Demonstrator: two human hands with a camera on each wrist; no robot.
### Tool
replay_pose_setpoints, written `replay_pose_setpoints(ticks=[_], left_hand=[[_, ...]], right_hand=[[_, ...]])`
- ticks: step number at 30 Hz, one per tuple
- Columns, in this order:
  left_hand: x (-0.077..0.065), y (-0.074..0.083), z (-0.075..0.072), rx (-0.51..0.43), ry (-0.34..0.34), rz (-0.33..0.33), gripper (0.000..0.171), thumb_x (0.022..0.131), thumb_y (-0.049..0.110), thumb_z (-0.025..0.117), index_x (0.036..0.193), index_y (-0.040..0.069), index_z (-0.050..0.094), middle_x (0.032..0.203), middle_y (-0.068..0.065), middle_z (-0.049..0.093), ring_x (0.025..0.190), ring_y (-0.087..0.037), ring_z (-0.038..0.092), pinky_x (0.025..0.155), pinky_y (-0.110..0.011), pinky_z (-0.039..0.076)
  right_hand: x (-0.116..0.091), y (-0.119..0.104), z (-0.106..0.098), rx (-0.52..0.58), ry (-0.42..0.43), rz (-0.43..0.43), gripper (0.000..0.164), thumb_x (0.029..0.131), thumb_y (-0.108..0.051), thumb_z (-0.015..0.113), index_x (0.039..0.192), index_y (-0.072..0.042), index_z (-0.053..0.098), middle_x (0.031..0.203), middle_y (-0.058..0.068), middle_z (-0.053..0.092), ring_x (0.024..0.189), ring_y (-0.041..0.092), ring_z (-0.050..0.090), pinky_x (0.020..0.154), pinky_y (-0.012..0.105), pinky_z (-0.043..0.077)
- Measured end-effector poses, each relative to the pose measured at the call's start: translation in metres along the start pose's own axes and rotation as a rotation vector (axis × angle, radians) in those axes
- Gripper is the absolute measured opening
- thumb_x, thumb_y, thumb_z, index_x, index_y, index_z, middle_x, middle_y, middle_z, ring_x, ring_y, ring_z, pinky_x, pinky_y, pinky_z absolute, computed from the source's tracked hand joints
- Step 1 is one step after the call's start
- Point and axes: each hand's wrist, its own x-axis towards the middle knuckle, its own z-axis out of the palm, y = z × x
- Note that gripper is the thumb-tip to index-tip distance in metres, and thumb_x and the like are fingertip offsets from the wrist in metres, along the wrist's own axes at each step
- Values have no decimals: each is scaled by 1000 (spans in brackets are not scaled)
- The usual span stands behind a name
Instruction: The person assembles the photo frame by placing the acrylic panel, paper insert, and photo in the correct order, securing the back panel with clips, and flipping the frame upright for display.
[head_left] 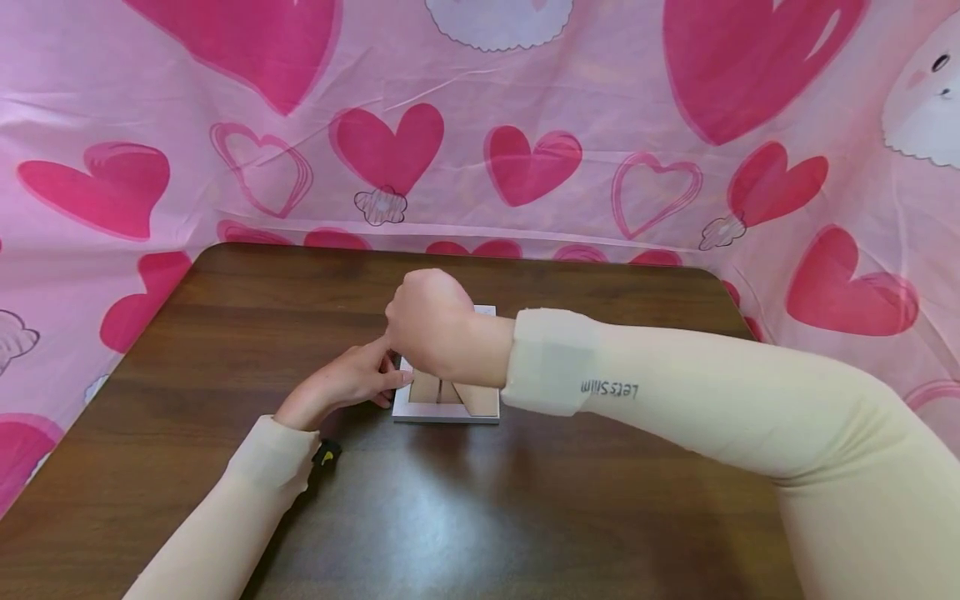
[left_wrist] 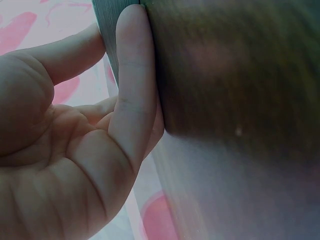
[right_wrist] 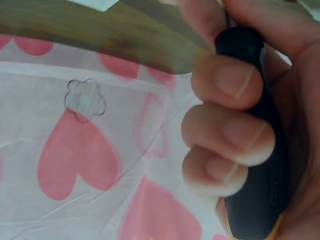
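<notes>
Evidently I had the right hand (head_left: 437, 323) wrapped round a dark handle (right_wrist: 256, 197) at the frame (head_left: 438, 410), back-up on the surface (head_left: 600, 508); the left hand (head_left: 352, 379) pinched the frame's edge, presumably against slipping

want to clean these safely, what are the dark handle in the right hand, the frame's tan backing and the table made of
The dark handle looks like plastic, perhaps rubbery: matte, with moulded ridges. The tan backing seems fibreboard or card, judging by its flat, plain face. The table shows brown wood grain with a soft sheen: wood or laminate, I can't tell which.
</notes>
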Motion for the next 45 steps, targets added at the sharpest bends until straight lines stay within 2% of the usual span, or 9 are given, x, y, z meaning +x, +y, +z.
replay_pose_setpoints(ticks=[4,11,21,30,40,45], left_hand=[[1,1,0,-3,5,-9,75,89,21,69,149,22,23,90,-16,54,74,-26,60,64,-37,58],[2,2,0,1,4,-35,63,90,21,68,142,11,33,90,-16,54,72,-25,60,65,-37,58],[1,3,3,5,21,-56,62,90,21,69,141,12,35,91,-16,54,74,-24,61,65,-36,58],[1,3,2,6,40,-48,61,89,19,69,140,9,36,92,-16,53,75,-25,58,63,-34,58],[0,3,3,24,41,-46,62,89,22,69,141,10,36,92,-15,53,76,-25,58,63,-33,58],[1,2,3,21,37,-40,62,89,21,69,141,9,36,91,-15,54,75,-25,58,63,-34,58]], right_hand=[[4,5,5,-24,14,-6,22,91,-34,56,106,-30,70,96,-5,67,75,15,57,59,31,52],[6,8,11,-63,33,-2,21,91,-34,55,102,-26,71,94,-3,67,73,17,55,61,30,52],[5,10,20,-68,32,10,25,89,-36,58,106,-22,70,97,1,67,74,20,57,67,32,52],[10,20,33,-18,33,9,26,87,-33,54,104,-22,70,92,-1,67,74,19,57,63,34,51],[13,28,45,12,-16,20,30,84,-42,57,96,-17,68,78,2,61,64,19,53,61,32,50],[13,31,53,51,-25,26,37,85,-51,56,98,-19,69,83,1,63,67,20,54,62,33,49]])
